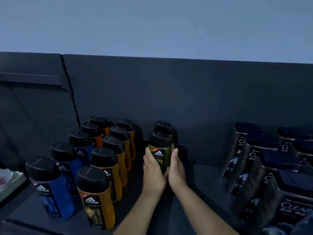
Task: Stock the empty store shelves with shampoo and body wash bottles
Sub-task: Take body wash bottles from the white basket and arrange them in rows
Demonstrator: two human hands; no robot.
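A green Adidas bottle with a black cap stands upright on the dark shelf, held between both hands. My left hand wraps its left side with the thumb up along the label. My right hand presses its right side, fingers behind the bottle. Directly behind it stands a second green bottle against the back panel. Only that one's cap and a sliver of its body show.
Left of my hands stand a row of orange Adidas bottles and a row of blue ones. Dark Clear shampoo bottles fill the right side. A dark back panel closes the shelf. A pale object lies far left.
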